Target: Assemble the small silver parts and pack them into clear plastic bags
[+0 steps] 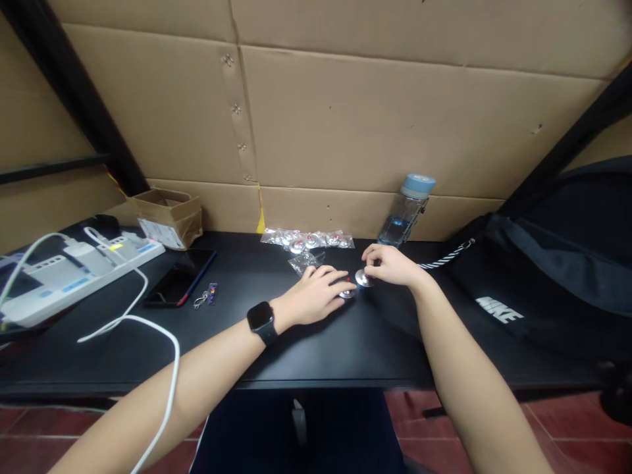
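My left hand (320,294), with a black watch on its wrist, lies low over the black table with its fingers spread. Its fingertips touch a small silver disc with red on it (347,291). Just to the right, my right hand (388,264) pinches a second silver disc (364,279) by its upper side, thumb and fingers together. Behind both hands, several silver discs in clear wrappers (309,240) form a row near the cardboard wall. A crumpled clear wrapper (306,262) lies between that row and my left hand.
A blue-capped bottle (405,209) stands behind my right hand. At right is a black NIKE bag (523,289). Leftward are a keychain (212,293), a dark tablet (182,279), a cardboard box (170,214) and a power strip (83,280); its white cable crosses my left forearm.
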